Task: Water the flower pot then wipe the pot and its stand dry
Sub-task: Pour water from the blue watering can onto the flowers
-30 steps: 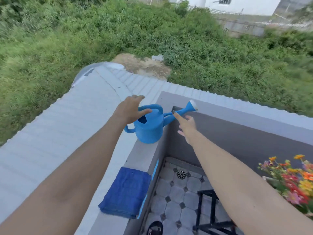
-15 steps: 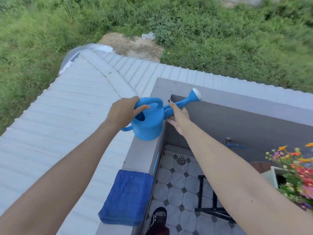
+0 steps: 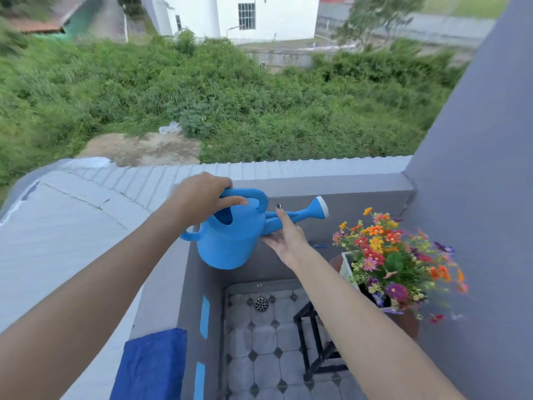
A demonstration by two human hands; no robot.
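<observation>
Head view, balcony corner. Watering can (image 3: 230,241): smooth blue plastic, round body, long spout with white-faced rose, held in the air over the grey wall ledge (image 3: 331,183). Left hand (image 3: 202,197): fingers clamped on the arched top handle. Right hand (image 3: 285,238): fingers spread, cupping the spout from below. Flower pot (image 3: 347,267): white, filled with mixed small blooms, on a black metal stand (image 3: 311,342). Folded blue cloth (image 3: 153,365) on the ledge. Floor (image 3: 259,356): octagonal tiles.
</observation>
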